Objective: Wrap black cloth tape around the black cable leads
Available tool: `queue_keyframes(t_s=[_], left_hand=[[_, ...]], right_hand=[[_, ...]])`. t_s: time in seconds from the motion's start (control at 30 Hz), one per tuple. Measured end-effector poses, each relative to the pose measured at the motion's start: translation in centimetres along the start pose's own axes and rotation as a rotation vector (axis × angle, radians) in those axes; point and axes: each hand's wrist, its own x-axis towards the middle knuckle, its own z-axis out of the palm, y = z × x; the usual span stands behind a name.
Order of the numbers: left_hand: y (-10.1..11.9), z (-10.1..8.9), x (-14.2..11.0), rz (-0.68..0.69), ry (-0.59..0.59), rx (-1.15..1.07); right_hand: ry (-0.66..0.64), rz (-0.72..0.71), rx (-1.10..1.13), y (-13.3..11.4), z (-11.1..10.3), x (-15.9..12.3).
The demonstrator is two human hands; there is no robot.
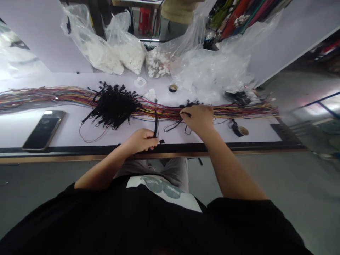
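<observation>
My left hand [143, 140] is closed near the table's front edge. Between its thumb and fingers it grips a thin black strip [156, 118], which points away from me. My right hand [199, 117] reaches over the bundle of coloured wires [167, 112], its fingertips pinched together low over the wires; what they hold is hidden. Just beyond that hand lie small black pieces [191, 103], partly covered by it. Left of both hands, a thick heap of black taped wire ends with loops [113, 106] rests on the bundle.
A phone [44, 130] lies at the left. One tape roll [173, 88] sits behind the wires, another [241, 131] at the right. Clear plastic bags of white parts [131, 53] line the back. The table's dark front edge [79, 150] runs before me. Another person [180, 14] is beyond.
</observation>
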Motion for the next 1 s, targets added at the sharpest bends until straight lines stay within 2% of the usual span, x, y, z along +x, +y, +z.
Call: queue_keyframes(t_s=[0.1,0.13,0.17,0.2,0.27,0.43,0.53,0.6,0.67,0.73,0.8,0.9,1.0], left_hand=[[0.3,-0.4,0.3,0.151,-0.043,0.233],[0.5,-0.5,0.6,0.195,-0.064,0.326],[0.7,-0.5,0.8,0.223,-0.079,0.413],[0.8,-0.5,1.0,0.234,-0.078,0.49],[1.1,-0.4,1.1,0.223,-0.032,0.604],[1.0,0.6,0.8,0.153,0.172,0.689],[0.9,1.4,0.6,0.114,0.282,0.799],[0.9,1.4,0.6,0.091,0.338,0.859],[0.7,0.4,0.7,0.032,0.418,0.89],[0.4,-1.7,0.9,-0.09,0.531,0.912],[-0.3,-4.3,1.1,-0.239,0.605,0.926],[-1.1,-7.6,1.0,-0.421,0.629,0.909],[-0.8,-8.1,1.0,-0.429,0.796,0.903]], right_hand=[[-0.31,-0.153,0.515,-0.3,-0.9,-0.8],[-0.393,-0.207,0.657,-0.8,-0.9,-1.4],[-0.421,-0.228,0.77,-1.4,-0.7,-2.0],[-0.387,-0.208,0.867,-2.1,-0.5,-2.6],[-0.234,-0.114,0.982,-3.2,0.3,-3.7],[0.031,0.06,1.054,-4.7,1.4,-4.9],[0.1,0.155,1.044,-5.2,1.6,-4.8],[0.078,0.142,1.052,-5.2,1.4,-4.6],[0.036,0.075,1.033,-4.8,1.2,-4.4],[0.052,0.063,0.964,-4.0,1.0,-4.3],[0.108,0.13,0.895,-2.9,1.1,-4.5],[0.137,0.218,0.879,-1.6,1.6,-5.1],[0.136,0.254,0.903,-1.0,2.2,-5.8]])
